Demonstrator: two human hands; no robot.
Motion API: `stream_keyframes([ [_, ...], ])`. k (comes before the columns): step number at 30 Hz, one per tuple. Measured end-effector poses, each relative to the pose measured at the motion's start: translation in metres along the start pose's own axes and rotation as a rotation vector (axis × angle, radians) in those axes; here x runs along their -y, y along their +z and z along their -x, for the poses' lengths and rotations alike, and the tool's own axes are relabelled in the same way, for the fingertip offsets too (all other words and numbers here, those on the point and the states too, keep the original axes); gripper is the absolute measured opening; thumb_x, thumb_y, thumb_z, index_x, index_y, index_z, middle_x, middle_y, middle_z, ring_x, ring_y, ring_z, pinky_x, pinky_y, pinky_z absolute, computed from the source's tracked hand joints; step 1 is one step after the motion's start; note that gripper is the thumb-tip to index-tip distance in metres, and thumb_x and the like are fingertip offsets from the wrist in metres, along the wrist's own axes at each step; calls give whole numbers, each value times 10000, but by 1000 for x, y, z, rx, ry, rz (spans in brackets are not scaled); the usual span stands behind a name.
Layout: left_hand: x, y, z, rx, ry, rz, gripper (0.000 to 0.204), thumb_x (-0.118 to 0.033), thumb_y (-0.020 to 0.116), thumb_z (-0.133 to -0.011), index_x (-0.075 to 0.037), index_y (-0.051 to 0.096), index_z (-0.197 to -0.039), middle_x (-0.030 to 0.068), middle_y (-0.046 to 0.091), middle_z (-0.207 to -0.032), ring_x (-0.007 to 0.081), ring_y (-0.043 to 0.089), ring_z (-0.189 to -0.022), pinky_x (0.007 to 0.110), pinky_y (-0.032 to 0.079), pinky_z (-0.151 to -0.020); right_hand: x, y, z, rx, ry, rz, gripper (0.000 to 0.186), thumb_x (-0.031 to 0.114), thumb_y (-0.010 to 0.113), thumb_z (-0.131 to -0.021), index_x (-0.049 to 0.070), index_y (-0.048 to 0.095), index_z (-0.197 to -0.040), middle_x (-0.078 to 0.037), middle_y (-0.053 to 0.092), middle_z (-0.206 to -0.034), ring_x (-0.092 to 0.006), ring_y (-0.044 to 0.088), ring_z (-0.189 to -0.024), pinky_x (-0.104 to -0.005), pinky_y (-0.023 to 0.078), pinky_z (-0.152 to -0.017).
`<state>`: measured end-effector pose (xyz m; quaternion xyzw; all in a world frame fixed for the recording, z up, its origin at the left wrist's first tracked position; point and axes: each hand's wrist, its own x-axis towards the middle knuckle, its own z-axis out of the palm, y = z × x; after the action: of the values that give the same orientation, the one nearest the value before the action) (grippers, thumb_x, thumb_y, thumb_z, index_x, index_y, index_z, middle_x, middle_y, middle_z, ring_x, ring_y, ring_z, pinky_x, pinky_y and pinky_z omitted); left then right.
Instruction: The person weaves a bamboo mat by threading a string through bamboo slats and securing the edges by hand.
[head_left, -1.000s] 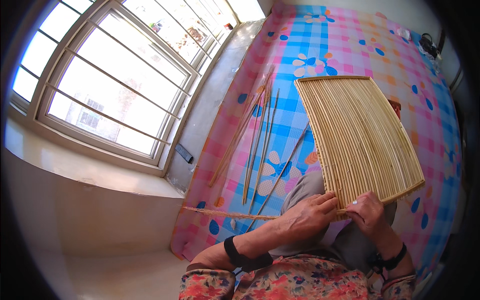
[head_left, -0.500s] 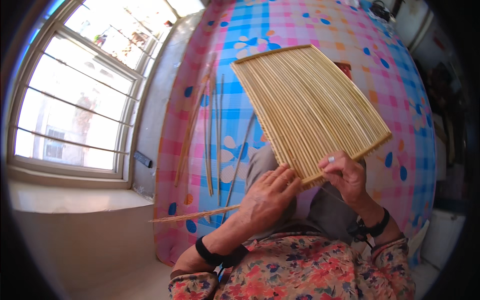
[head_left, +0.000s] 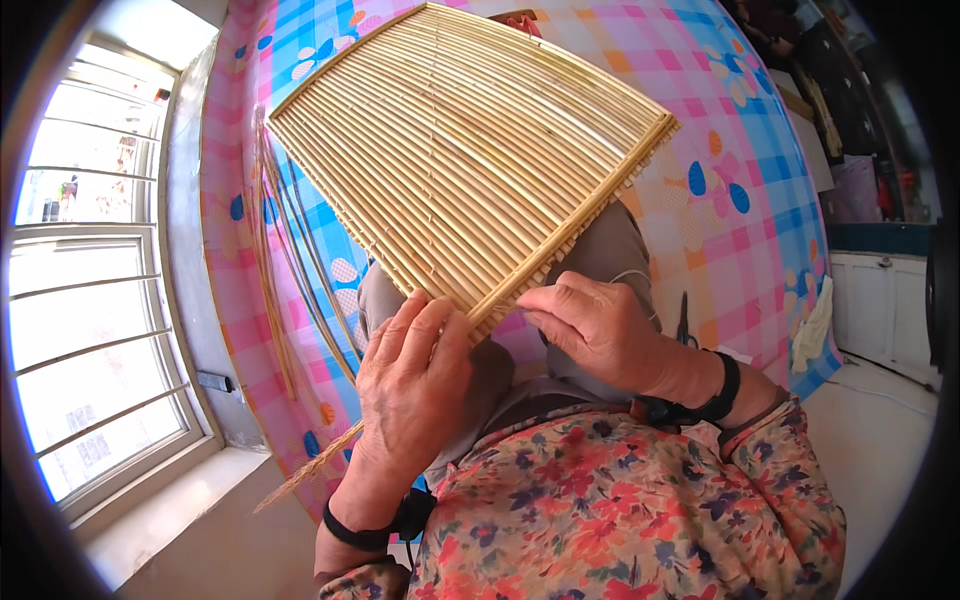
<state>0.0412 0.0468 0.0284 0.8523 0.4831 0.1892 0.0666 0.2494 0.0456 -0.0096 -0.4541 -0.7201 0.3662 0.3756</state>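
Note:
A panel of thin tan plant stalks, laid side by side and stitched across, slants over my lap with a strip of stalks along its near edge. My left hand is closed around the panel's near left corner, its fingers over the top. Just right of that corner my right hand pinches at the near edge. A thin pale thread loops from behind the right hand; its end at the fingertips is too small to make out. A frayed stalk sticks out beside my left wrist.
Several long loose stalks lie at the left on the checked, flowered cover. Dark-handled scissors lie right of my right hand. A barred window and a sill with a remote control are at the left.
The view has shifted, and the panel now appears larger and further left. My right hand has turned and come off the panel's top face, its fingertips now pinching at the edge.

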Motion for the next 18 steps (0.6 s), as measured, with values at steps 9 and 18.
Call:
stream_keyframes([
  [9, 13, -1, 6, 45, 21, 60, 305, -29, 662, -665, -50, 652, -969, 71, 615, -1050, 280, 595, -1049, 384, 503, -856, 5, 1, -1, 38, -224, 344, 298, 61, 658, -792, 37, 628, -1088, -71, 536, -751, -242, 590, -635, -338, 483, -537],
  [18, 9, -5, 2, 38, 5, 59, 229, 5, 679, -735, -43, 655, -957, 77, 636, -1027, 288, 624, -1022, 384, 521, -823, 5, 2, 0, 45, -238, 386, 294, 56, 651, -784, 28, 634, -1075, -68, 526, -742, -236, 583, -629, -334, 477, -532],
])
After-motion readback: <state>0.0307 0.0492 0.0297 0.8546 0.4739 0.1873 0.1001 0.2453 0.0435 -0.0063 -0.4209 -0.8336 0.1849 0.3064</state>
